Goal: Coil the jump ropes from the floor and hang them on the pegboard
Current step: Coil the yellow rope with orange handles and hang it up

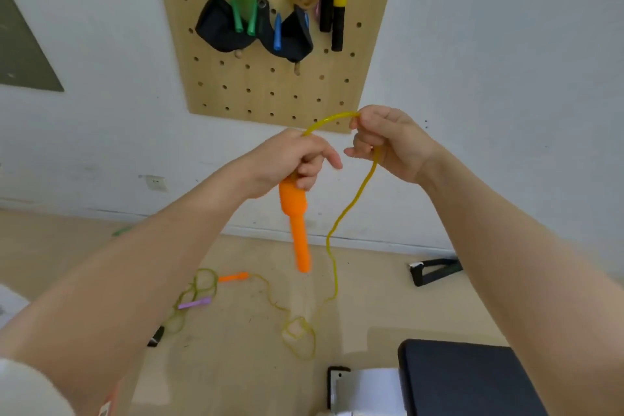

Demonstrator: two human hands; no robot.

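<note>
Two hands work one rope: the left hand is closed around the top of an orange handle, which hangs near-vertical, tip down. Just right, the right hand pinches the yellow rope, which arcs between them and trails to the floor.

Left hand grips the top of an orange handle, which hangs pointing down. Right hand pinches the yellow rope; the rope arcs between the hands, then trails to the floor, ending at the second orange handle. Pegboard behind carries hung ropes.
</note>
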